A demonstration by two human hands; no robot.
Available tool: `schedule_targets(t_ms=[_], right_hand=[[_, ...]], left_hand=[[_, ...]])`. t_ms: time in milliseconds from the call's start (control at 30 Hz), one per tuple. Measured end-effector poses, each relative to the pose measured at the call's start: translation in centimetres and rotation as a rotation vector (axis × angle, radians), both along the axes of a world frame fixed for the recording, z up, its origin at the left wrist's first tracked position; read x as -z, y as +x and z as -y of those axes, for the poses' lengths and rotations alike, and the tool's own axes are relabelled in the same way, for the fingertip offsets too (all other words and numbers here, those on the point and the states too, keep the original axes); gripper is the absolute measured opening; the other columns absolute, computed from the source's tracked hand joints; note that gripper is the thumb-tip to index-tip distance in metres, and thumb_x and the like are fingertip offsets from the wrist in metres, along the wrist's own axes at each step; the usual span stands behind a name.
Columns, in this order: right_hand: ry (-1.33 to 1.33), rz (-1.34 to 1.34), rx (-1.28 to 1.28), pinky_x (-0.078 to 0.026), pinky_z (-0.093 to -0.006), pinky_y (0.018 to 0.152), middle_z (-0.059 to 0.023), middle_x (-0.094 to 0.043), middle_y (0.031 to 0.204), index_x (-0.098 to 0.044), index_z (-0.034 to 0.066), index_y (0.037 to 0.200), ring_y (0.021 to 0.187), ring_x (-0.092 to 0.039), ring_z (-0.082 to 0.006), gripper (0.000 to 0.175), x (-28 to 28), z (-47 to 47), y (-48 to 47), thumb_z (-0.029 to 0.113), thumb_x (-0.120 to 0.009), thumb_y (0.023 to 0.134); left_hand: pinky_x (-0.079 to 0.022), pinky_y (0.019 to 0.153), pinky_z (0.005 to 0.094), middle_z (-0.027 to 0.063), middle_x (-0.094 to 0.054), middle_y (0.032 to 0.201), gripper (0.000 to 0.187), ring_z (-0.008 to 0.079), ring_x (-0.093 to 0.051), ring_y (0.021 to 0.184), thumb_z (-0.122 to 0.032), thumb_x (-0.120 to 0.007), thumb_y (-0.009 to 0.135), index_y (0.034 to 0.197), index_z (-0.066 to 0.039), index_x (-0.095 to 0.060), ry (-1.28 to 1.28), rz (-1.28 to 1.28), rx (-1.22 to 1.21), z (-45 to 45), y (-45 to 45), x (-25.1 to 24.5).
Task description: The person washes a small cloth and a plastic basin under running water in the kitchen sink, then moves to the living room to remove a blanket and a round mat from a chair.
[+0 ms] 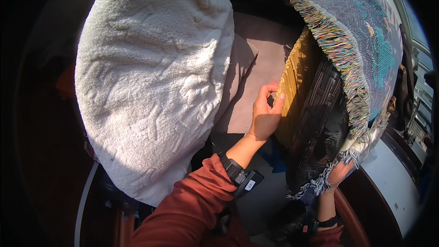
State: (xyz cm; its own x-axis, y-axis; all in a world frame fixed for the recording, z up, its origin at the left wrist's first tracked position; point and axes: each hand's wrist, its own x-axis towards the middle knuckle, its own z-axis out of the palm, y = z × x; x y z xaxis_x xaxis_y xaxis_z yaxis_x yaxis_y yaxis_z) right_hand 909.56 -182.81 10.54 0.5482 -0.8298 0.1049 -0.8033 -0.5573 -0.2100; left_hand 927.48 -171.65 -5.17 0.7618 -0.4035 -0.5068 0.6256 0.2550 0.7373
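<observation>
With thumb and fingers, my left hand (269, 113) pinches the edge of a yellowish-gold fabric piece (295, 72), which may be a cushion or a lining. Beside it a dark woven strip-like surface (319, 99) stands in shadow. A blue-grey and teal woven blanket (370, 44) with multicoloured fringe is bunched over the right side. At its lower, white-fringed edge is my right hand (339, 175), its fingers partly hidden by the cloth. A large white terry cover or towel (154, 75) bulges at the left, touched by neither hand.
Mauve fabric (271, 55) lies between the white terry piece and the gold one. A blue item (274, 159) shows below my left hand. A white panel (391, 175) with a dark, reddish curved edge stands at the lower right, and window frames (420, 46) at the far right.
</observation>
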Motion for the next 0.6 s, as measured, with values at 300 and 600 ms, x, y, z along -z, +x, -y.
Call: schedule_targets(t_ms=[300, 600], right_hand=[[-0.198, -0.201, -0.185, -0.023, -0.0483, 0.093, -0.025, -0.042, 0.117, -0.05, -0.0067, 0.1, 0.111, -0.035, -0.0408, 0.034, 1.4, 1.3, -0.9, 0.02, -0.048, 0.08], [-0.267, -0.15, -0.147, -0.021, -0.044, 0.096, -0.0188, -0.044, 0.114, -0.052, 0.0012, 0.101, 0.114, -0.033, -0.0339, 0.038, 0.9, 0.5, 1.2, 0.031, -0.05, 0.078]], left_hand=[[-0.042, 0.075, 0.0237, 0.0062, -0.058, 0.093, 0.026, 0.01, -0.053, 0.082, -0.008, -0.058, 0.079, 0.101, 0.004, -0.05, 0.02, -0.099, 0.05, -5.8, 3.0, -4.4], [-0.043, 0.077, 0.0255, 0.007, -0.056, 0.097, 0.026, 0.0123, -0.053, 0.087, -0.007, -0.055, 0.082, 0.105, 0.002, -0.046, 0.042, 0.017, 0.015, -17.9, 8.7, -13.6]])
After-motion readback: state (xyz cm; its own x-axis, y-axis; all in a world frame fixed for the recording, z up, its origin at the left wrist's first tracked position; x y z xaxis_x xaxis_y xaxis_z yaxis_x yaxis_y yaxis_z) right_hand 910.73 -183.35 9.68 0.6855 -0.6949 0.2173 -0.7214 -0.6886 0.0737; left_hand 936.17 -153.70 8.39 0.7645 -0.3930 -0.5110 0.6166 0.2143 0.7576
